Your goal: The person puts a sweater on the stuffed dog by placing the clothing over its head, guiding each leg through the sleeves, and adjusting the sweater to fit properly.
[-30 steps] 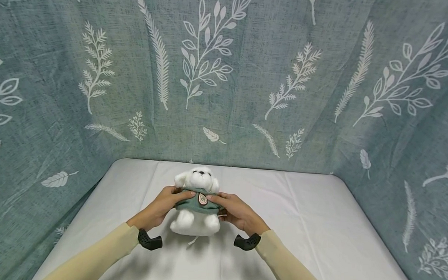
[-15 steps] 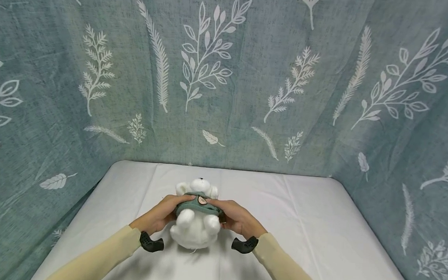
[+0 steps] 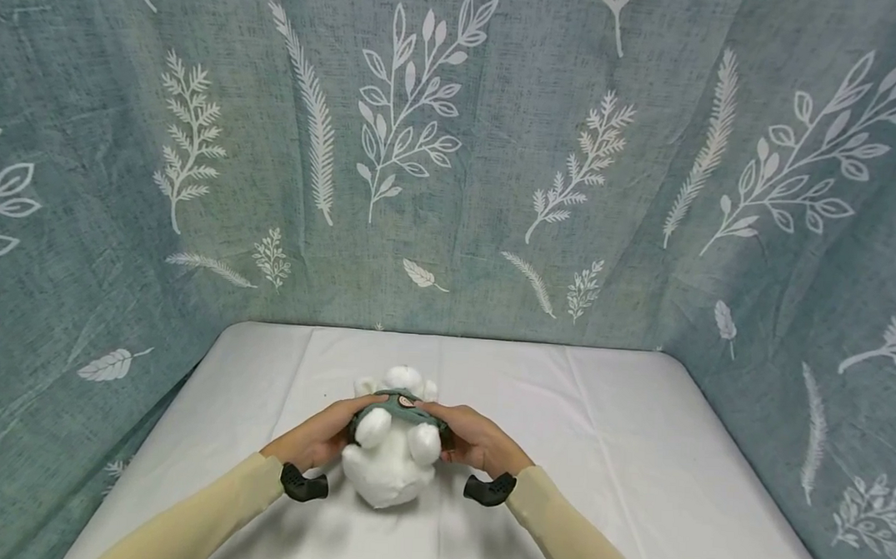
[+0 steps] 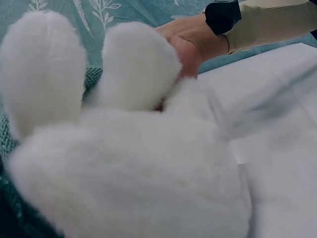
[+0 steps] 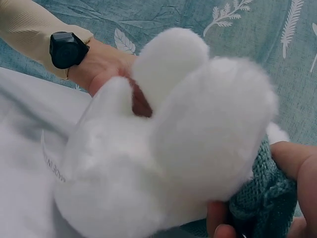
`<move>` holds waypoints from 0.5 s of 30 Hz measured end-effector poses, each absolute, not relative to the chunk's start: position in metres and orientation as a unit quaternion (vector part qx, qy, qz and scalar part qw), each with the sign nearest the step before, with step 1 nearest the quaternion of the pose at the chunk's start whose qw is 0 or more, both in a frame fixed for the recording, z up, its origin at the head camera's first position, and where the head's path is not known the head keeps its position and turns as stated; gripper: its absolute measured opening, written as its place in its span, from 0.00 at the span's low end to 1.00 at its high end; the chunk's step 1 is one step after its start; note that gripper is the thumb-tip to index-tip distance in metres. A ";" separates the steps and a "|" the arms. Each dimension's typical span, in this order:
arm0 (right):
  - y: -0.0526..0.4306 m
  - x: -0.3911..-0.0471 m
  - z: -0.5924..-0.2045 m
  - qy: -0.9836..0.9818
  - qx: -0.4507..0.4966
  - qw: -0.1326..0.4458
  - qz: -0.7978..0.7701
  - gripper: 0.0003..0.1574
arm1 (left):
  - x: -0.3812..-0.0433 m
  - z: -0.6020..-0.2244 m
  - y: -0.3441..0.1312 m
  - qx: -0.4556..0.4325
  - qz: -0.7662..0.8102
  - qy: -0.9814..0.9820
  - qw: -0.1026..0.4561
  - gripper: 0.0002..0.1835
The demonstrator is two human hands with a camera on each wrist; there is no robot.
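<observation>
A white plush dog (image 3: 388, 475) in a green knitted sweater (image 3: 397, 407) is held with its belly and feet towards me. Its head (image 3: 403, 378) is tipped back, and the face is turned away. My left hand (image 3: 327, 433) grips one side of the sweater, thumb over the chest near a small badge (image 3: 407, 401). From the other side my right hand (image 3: 478, 441) grips it likewise. The right wrist view shows right-hand fingers (image 5: 297, 161) bent round the knit, and a white label (image 5: 49, 163) at the dog's bottom. Most fingers are hidden behind the toy.
A white-covered table (image 3: 604, 486) lies under the hands. Blue-green cloth (image 3: 492, 298) with white leaf prints hangs behind it and on both sides. Black bands (image 3: 304, 483) sit on both wrists.
The plush dog has tilted back: its face has turned up and away, while its feet and bottom have swung towards me. Both hands keep their hold and have shifted slightly lower in view.
</observation>
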State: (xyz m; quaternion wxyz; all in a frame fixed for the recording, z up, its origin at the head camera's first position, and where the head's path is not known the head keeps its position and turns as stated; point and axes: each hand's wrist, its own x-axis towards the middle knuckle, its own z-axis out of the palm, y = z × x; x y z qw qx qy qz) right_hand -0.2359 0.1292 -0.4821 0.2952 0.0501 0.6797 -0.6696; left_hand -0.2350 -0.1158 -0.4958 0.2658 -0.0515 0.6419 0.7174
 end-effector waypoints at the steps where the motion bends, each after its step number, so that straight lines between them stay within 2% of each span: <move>1: 0.129 -0.236 -0.483 0.678 0.051 0.297 -0.671 0.29 | -0.234 -0.497 -0.116 -0.052 0.721 0.637 0.268 0.38; 15: 0.131 -0.238 -0.488 0.684 0.050 0.301 -0.662 0.34 | -0.237 -0.502 -0.121 -0.045 0.709 0.646 0.278 0.36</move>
